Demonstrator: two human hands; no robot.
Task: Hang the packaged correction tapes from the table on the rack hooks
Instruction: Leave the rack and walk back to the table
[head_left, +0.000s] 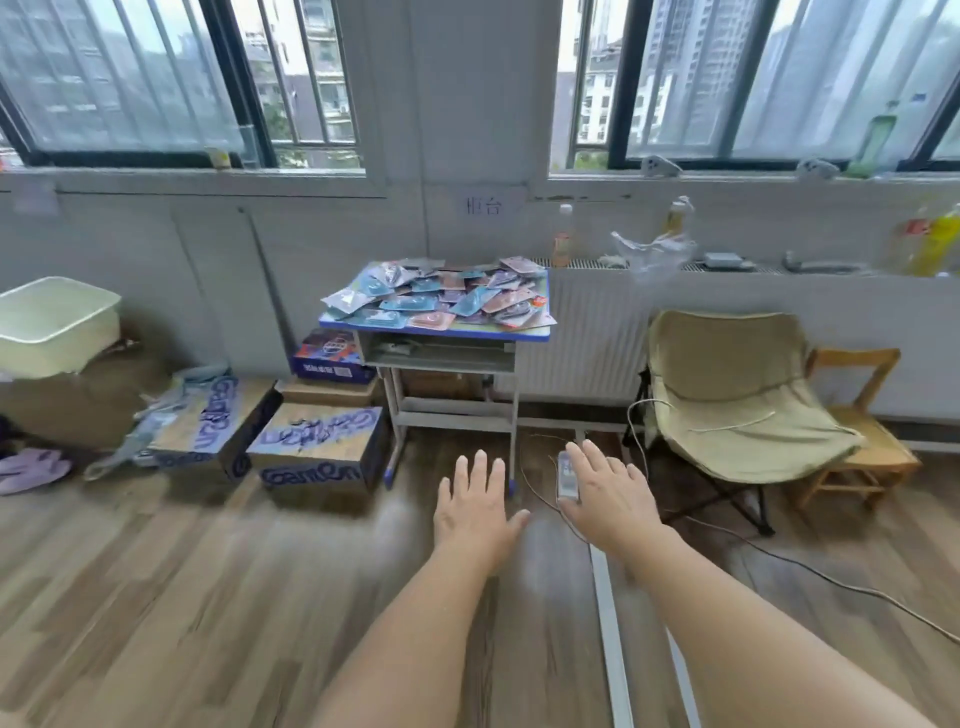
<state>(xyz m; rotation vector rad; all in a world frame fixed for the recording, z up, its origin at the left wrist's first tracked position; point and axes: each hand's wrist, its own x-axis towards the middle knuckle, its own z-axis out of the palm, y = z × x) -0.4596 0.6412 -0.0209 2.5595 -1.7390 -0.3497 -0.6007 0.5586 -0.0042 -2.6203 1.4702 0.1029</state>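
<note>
The left hand (475, 506) is spread flat and holds nothing. The right hand (605, 496) has straight fingers, with 1 small packet (566, 475) under its thumb. Beyond both hands stands the table (540, 332) with the heap of packets (441, 299).

Paper sign: a white sheet (483, 206) taped to the grey wall reads "柜台", just above the blue-edged table (434, 326).
Front box: a brown cardboard box with purple print (317, 447), left of the table's legs, shows "GamOn" on its side.
Blue box: its label (332, 358), left of the table, is too blurred to read.
</note>
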